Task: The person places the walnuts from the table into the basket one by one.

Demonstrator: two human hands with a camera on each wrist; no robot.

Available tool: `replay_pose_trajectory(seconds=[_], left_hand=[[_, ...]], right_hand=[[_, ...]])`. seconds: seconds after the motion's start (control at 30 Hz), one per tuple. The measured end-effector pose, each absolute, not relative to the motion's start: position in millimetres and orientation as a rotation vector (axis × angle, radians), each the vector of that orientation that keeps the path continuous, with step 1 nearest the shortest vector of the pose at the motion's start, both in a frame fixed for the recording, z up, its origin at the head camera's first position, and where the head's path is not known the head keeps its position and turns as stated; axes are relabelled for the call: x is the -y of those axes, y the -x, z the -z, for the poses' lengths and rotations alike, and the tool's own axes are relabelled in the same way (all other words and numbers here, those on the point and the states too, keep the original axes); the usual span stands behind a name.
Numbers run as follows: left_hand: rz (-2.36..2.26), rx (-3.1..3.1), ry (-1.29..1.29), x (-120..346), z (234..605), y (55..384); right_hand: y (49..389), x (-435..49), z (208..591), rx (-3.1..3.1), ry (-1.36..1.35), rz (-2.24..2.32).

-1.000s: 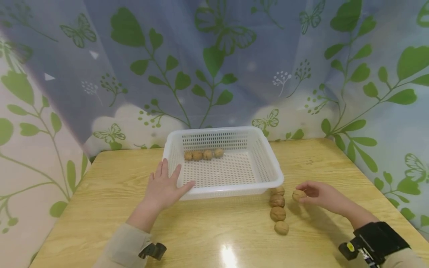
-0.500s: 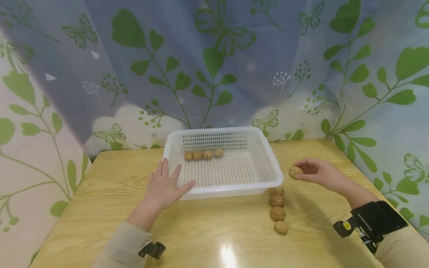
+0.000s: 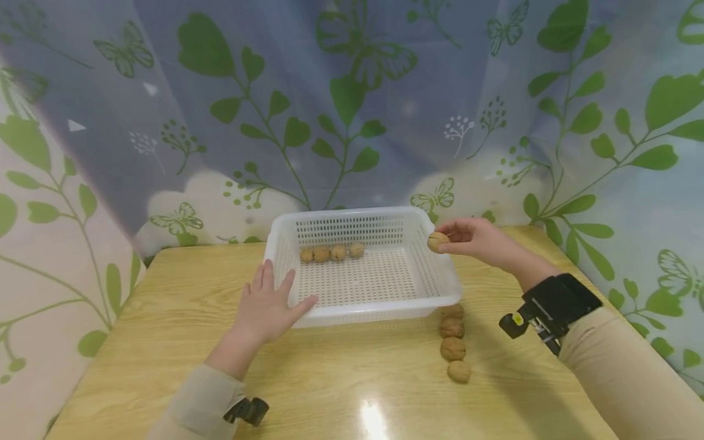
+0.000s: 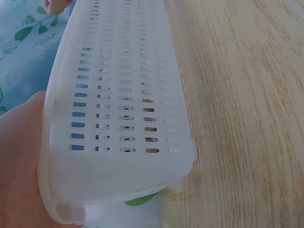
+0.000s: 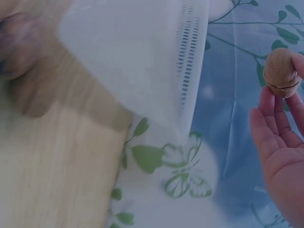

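A walnut (image 3: 437,242) is pinched between the thumb and fingertips of my right hand (image 3: 478,243), held up at the right rim of the white plastic basket (image 3: 363,307). The right wrist view shows the same walnut (image 5: 281,72) with a seam crack facing the palm. My left hand (image 3: 267,311) rests with spread, straight fingers on the basket's front left corner. Inside the basket, several walnuts (image 3: 321,253) sit in a row along the back left. In front of the basket's right corner, several more walnuts (image 3: 453,349) form a line on the table, the farthest partly hidden under the rim.
The wooden table (image 3: 330,379) runs up to a patterned curtain (image 3: 264,177) right behind the basket. Black camera straps (image 3: 558,308) sit on both wrists. The right forearm passes over the table's right side.
My right hand has lifted the walnut from beside the table row, then carried it up and left to the basket's right rim. The left hand and basket stay in place.
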State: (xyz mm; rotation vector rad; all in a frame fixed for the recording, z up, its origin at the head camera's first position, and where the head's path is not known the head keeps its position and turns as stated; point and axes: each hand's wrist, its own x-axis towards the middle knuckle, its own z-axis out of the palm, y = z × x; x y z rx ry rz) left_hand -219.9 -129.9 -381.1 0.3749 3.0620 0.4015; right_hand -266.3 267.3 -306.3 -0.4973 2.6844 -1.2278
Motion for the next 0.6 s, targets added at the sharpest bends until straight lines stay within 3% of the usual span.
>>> replay_pose_trajectory(seconds=[0.27, 0.6], left_hand=[[-0.397, -3.074, -0.39, 129.6, 377.1, 220.9], [-0.418, -3.078, -0.389, 129.7, 377.5, 218.6]], right_hand=[[291.8, -238.5, 292.7, -2.673, 0.548, 1.204], [338.5, -198.1, 305.1, -2.603, 0.576, 1.274]])
